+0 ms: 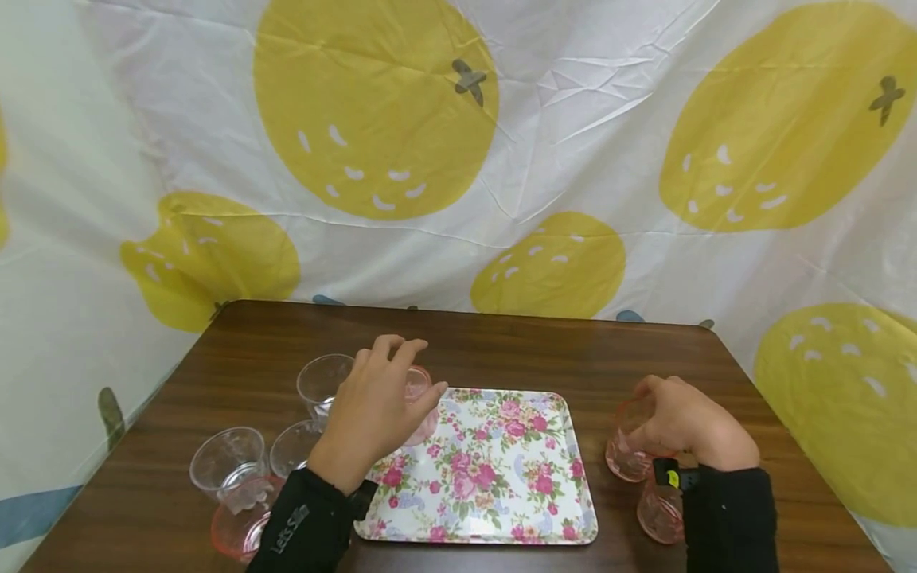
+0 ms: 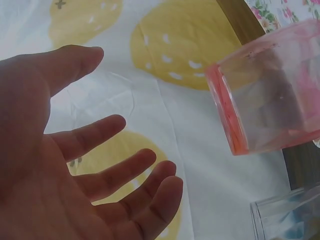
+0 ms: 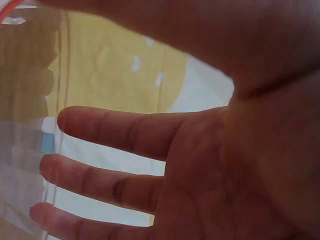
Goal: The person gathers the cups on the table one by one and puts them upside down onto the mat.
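A: Where is the right hand [image 1: 691, 422] set?

B: It is curved about a pink cup [image 1: 625, 465], which is held between thumb and fingers; how firmly cannot be told.

A: And the cup's long axis?

B: It is seen as roughly upright. A second pink cup [image 1: 661, 517] is placed just nearer the body, partly hidden by the wrist.

A: Which way is the tray [image 1: 494, 477] found?

B: To the right hand's left, across a strip of bench [image 1: 573, 350]. The left hand [image 1: 371, 410] is nearer it, being held over its left edge.

A: Is anything gripped there?

B: Nothing; its fingers are spread, and a third pink cup [image 1: 424, 430] is left untouched, just off the thumb side.

A: What else is shown?

B: Left of that hand, three clear cups [image 1: 228, 463] and a fourth pink cup [image 1: 242, 525] are clustered. Beyond both hands, a printed cloth [image 1: 559, 175] is hung behind the bench.
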{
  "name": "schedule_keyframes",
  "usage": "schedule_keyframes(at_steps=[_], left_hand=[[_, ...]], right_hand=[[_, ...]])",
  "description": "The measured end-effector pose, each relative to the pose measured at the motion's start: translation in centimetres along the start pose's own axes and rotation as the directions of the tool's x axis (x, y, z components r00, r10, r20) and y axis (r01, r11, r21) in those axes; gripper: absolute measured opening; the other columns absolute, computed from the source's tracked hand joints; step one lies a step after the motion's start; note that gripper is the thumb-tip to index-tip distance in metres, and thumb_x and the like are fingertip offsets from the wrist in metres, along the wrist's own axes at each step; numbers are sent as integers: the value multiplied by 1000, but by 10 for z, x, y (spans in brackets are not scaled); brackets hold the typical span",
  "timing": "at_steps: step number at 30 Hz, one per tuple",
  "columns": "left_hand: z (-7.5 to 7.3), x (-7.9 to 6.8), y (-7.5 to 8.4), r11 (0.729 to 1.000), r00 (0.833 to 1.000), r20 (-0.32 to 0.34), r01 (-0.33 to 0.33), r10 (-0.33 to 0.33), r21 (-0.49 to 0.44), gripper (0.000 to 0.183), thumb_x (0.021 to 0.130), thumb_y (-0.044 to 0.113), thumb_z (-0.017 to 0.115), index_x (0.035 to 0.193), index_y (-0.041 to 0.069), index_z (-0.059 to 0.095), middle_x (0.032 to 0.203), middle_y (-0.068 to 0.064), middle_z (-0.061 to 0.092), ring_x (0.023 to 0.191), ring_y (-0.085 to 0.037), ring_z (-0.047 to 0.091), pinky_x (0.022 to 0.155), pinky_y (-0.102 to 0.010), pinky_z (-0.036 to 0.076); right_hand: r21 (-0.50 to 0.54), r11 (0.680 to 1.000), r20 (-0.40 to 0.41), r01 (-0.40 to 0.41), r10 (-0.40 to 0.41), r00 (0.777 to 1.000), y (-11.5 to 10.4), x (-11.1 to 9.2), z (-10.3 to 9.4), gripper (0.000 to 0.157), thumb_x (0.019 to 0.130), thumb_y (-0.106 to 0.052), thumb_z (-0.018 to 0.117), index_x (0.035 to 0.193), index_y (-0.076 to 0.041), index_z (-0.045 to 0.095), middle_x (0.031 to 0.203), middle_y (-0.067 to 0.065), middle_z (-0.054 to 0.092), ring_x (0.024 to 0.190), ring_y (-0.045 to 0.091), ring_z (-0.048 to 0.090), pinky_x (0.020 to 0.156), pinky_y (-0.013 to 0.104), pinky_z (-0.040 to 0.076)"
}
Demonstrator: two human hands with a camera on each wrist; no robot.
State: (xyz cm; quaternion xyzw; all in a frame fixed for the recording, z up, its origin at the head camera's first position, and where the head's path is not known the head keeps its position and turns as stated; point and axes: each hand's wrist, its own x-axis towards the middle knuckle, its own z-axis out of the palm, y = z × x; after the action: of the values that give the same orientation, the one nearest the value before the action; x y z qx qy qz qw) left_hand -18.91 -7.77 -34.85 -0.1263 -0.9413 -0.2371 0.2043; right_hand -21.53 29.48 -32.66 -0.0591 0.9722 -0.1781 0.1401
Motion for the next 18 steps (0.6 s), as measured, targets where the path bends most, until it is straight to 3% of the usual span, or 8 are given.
schedule_keyframes(at_steps=[11, 18], left_hand=[[-4, 1, -2, 998, 999, 33, -9, 10, -58, 60, 90, 45, 68, 138, 12, 57, 135, -19, 54, 112, -38, 53, 80, -56, 56], [-5, 1, -2, 994, 999, 14, -46, 48, -103, 54, 91, 41, 67, 137, 13, 58, 134, -17, 54, 113, -36, 53, 86, -56, 54]], right_hand=[[-5, 1000, -15, -29, 29, 999, 0, 0, 1, 77, 69, -30, 86, 130, 3, 53, 125, 32, 45, 84, 30, 54, 63, 37, 47], [-41, 995, -159, 93, -98, 982, -11, -8, -3, 80, 72, -45, 84, 128, 1, 51, 124, 28, 46, 99, 35, 54, 78, 52, 52]])
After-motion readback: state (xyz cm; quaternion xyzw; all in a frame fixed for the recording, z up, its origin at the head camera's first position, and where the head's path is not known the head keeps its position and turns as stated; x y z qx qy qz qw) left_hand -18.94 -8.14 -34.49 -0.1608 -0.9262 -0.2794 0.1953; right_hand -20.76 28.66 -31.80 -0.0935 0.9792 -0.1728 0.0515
